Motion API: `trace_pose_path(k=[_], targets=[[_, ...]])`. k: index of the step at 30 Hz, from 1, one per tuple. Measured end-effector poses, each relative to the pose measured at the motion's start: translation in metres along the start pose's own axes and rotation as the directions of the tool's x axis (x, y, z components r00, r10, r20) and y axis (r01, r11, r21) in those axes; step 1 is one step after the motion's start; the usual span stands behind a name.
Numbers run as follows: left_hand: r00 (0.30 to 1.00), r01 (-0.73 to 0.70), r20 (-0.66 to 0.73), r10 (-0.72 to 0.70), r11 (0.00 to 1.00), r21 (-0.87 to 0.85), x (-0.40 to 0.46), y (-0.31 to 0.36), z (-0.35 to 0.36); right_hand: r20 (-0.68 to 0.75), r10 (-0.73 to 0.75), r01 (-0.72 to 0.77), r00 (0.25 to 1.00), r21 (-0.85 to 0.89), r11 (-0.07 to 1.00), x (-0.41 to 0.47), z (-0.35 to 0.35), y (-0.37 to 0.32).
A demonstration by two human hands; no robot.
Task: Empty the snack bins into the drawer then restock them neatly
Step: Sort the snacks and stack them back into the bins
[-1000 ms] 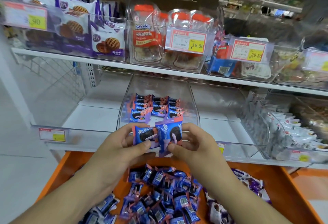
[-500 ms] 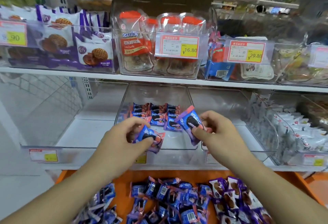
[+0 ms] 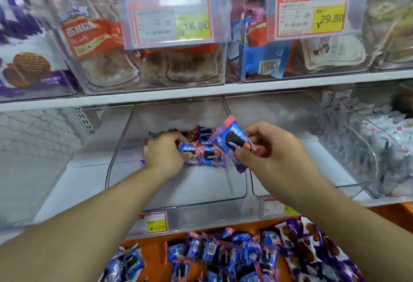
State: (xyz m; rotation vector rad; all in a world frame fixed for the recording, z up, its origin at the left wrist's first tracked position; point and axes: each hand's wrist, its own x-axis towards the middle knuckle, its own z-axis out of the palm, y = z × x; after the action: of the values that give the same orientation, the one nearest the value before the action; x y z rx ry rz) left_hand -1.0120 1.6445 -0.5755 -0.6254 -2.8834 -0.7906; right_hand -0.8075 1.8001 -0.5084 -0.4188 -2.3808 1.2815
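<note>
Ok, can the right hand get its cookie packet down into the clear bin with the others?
Probably yes. The right hand holds its cookie packet just over the clear bin, whose top is open; only the left hand, on the packets inside, crowds the left part.

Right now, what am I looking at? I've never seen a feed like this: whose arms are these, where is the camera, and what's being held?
There is no machine here: these are a person's bare arms, filmed by one wide-angle camera worn on the head, looking forward and down. The left hand reaches into a clear bin on the shelf, gripping blue cookie packets at its back. The right hand pinches another cookie packet above the bin. Below, an orange drawer holds a loose pile of packets. Bins on the upper shelf carry price tags.
</note>
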Motion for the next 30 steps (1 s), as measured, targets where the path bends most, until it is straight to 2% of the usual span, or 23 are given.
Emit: trace_pose_path(k=[3,7,14,16,17,18,20,22,24,27,30], targets=[[0.998,-0.038,-0.036,0.042,0.993,0.109,0.004,-0.009,0.006,0.012,-0.011,0.011,1.0,0.028,1.0,-0.003,-0.003,0.002],[0.998,-0.062,-0.01,0.066,0.975,0.213,0.003,-0.019,0.008,0.038,-0.013,0.012,0.999,0.022,1.0,-0.005,-0.004,0.004],[0.994,-0.107,0.048,0.099,0.976,0.19,-0.006,-0.017,-0.002,-0.004,0.007,-0.007,1.0,0.032,0.999,-0.002,0.0,0.008],[0.99,-0.14,0.042,0.138,0.989,0.052,-0.012,-0.01,-0.013,-0.005,0.0,0.0,1.0,-0.005,1.0,-0.002,0.0,0.006],[0.985,-0.168,0.034,0.172,0.981,-0.098,-0.017,-0.006,-0.021,0.002,-0.013,0.013,1.0,-0.028,1.0,-0.003,0.001,0.003],[0.978,-0.188,0.033,0.204,0.943,-0.273,-0.024,0.001,-0.031,0.007,-0.028,0.028,1.0,-0.047,0.999,-0.004,0.002,0.0],[0.953,-0.225,0.049,0.3,0.806,-0.548,-0.045,0.017,-0.057,0.01,-0.054,0.055,0.998,-0.088,0.995,-0.005,0.004,-0.006],[0.902,-0.271,0.089,0.422,0.715,-0.644,-0.064,0.029,-0.08,0.035,-0.075,0.079,0.997,-0.11,0.991,-0.006,0.008,-0.012],[0.869,-0.339,0.105,0.484,0.736,-0.586,-0.073,0.031,-0.09,0.065,-0.093,0.1,0.994,-0.115,0.988,-0.005,0.015,-0.017],[0.925,-0.28,0.11,0.365,0.847,-0.452,-0.069,0.021,-0.089,0.114,-0.072,0.092,0.991,-0.183,0.979,-0.004,0.017,-0.022],[0.963,-0.24,0.054,0.266,0.927,-0.287,-0.06,0.01,-0.081,0.129,-0.128,0.167,0.983,-0.37,0.914,-0.003,0.011,-0.014]])
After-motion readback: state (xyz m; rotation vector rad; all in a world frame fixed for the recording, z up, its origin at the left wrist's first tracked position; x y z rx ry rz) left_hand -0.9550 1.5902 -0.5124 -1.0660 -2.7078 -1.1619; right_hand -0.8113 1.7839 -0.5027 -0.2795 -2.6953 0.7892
